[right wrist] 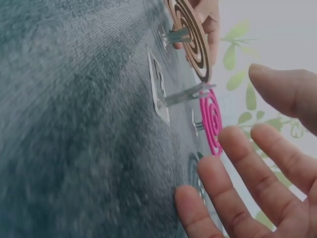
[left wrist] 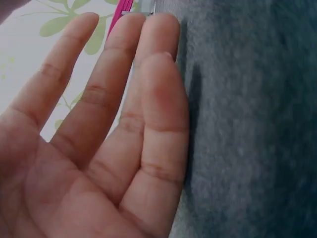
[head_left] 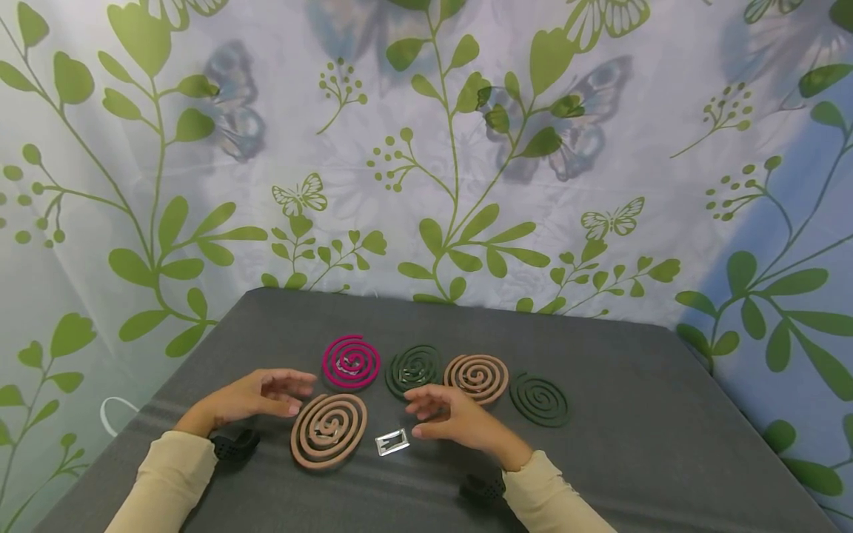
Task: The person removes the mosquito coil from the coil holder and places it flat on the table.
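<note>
A tan mosquito coil (head_left: 329, 426) sits raised on a metal stand at the front left. My left hand (head_left: 256, 396) is at its left edge, palm inward and fingers loosely bent, with nothing seen in its grasp. To the right of that coil lies a bare silver coil stand (head_left: 392, 442), its prong standing up in the right wrist view. Just beyond the stand my right hand (head_left: 453, 422) hovers with fingers spread and relaxed, holding nothing. Its fingertips overlap the lower edge of a dark green coil (head_left: 415, 366) in the head view.
Behind, a pink coil (head_left: 353, 363) and a second tan coil (head_left: 476, 377) rest on metal stands. Another dark green coil (head_left: 540, 400) lies at the right. All are on a grey cloth-covered table (head_left: 633, 451), with a leaf-patterned curtain (head_left: 426, 178) behind.
</note>
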Motion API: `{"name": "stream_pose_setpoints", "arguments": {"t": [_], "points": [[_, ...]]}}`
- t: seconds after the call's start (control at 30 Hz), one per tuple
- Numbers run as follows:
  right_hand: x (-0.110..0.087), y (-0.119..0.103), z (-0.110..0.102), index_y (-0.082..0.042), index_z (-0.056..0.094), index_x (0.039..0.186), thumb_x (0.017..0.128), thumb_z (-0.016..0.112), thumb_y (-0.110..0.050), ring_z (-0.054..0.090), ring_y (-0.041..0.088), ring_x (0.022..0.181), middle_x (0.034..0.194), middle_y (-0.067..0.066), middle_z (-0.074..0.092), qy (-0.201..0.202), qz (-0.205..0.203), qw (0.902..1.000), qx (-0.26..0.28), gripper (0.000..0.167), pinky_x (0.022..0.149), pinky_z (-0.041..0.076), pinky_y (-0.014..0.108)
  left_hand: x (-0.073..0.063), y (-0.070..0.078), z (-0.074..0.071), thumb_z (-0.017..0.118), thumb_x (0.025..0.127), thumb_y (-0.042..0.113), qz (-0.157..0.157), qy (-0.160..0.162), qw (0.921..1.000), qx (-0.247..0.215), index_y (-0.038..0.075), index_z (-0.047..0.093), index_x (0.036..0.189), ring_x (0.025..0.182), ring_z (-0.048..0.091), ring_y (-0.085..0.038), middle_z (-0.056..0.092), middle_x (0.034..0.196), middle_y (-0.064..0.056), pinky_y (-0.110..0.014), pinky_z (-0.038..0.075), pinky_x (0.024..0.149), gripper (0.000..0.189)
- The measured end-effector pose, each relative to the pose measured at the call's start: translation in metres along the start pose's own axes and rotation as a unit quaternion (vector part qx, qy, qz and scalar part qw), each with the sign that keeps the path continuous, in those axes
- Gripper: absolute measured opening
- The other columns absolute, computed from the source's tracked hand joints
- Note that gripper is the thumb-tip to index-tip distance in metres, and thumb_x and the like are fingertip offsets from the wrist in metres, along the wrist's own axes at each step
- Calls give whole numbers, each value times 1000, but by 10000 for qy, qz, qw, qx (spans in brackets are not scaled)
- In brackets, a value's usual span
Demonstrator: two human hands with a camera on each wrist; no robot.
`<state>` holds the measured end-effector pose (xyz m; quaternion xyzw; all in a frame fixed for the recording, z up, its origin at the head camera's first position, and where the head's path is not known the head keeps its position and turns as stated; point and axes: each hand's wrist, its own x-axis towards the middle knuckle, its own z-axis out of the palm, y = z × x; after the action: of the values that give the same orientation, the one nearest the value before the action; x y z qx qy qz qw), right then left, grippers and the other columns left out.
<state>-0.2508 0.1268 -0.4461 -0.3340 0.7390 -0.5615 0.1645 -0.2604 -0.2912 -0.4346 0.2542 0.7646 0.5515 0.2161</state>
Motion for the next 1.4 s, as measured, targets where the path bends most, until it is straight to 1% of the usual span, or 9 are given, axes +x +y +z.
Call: {"name": "stream_pose_setpoints", "arguments": {"t": [0.13, 0.27, 0.5, 0.7, 0.8, 0.87, 0.97, 1.13, 1.4], "points": [[7, 2, 7, 15, 58, 143, 96, 78, -2, 66, 44, 115, 128, 34, 68, 168, -4, 9998, 66, 54, 93, 57, 25, -1, -3, -2, 76, 102, 8, -178, -209, 9996, -98, -17, 40, 156, 120, 68, -13, 54, 149, -39, -31, 59, 96, 70], [11, 1, 13, 15, 57, 144, 96, 78, -2, 66, 46, 115, 129, 35, 67, 141, 86, 9997, 152, 55, 92, 57, 24, -1, -3, -3, 78, 100, 6, -295, -372, 9986, -239, -18, 38, 157, 118, 67, -14, 59, 147, -31, -31, 59, 97, 74], [21, 0, 21, 12, 58, 146, 98, 79, -5, 68, 36, 114, 130, 30, 69, 82, 237, 9996, 104, 55, 91, 56, 23, -1, -6, -3, 86, 93, 2, -155, -545, 9980, -267, -18, 39, 156, 115, 64, -14, 63, 143, -17, -28, 57, 93, 81], [30, -1, 28, 11, 60, 144, 97, 80, -3, 69, 27, 109, 128, 26, 71, 51, 267, 9995, -130, 53, 91, 56, 24, 4, -31, -18, 89, 92, 13, 5, -757, 9967, 278, 3, 52, 159, 113, 62, -16, 64, 136, -1, -28, 53, 91, 78], [34, -3, 32, 8, 62, 144, 96, 81, -4, 69, 22, 106, 127, 23, 73, 67, 280, 9991, -322, 53, 90, 56, 25, 8, -48, -25, 90, 92, 15, 156, -834, 9956, 389, 12, 54, 160, 111, 62, -17, 64, 134, 0, -29, 52, 90, 77], [35, -4, 34, 8, 62, 143, 96, 82, -4, 70, 18, 103, 126, 22, 74, 55, 229, 9986, -468, 53, 90, 57, 26, 9, -51, -25, 90, 91, 15, 199, -849, 9955, 373, 12, 55, 159, 110, 61, -17, 63, 132, -1, -29, 52, 89, 77], [38, -7, 38, 7, 63, 143, 95, 83, -6, 69, 14, 101, 125, 20, 75, 55, 244, 9979, -598, 54, 88, 57, 27, 7, -41, -20, 91, 91, 15, 160, -775, 9962, 369, 6, 54, 158, 107, 60, -18, 64, 128, -1, -28, 50, 87, 77], [42, -10, 43, 5, 64, 143, 95, 83, -7, 68, 16, 102, 125, 18, 75, 54, 304, 9979, -573, 54, 82, 58, 27, 3, -12, -5, 94, 87, 12, -181, -503, 9984, 181, -13, 47, 155, 103, 58, -18, 64, 123, -6, -26, 48, 85, 86], [47, -8, 51, 1, 68, 142, 91, 88, -8, 70, 17, 98, 120, 12, 77, 105, 361, 9965, -740, 56, 87, 57, 28, 4, -4, 2, 91, 88, 3, -127, -497, 9987, 38, -19, 45, 152, 99, 57, -14, 67, 120, -8, -25, 46, 83, 82]]}}
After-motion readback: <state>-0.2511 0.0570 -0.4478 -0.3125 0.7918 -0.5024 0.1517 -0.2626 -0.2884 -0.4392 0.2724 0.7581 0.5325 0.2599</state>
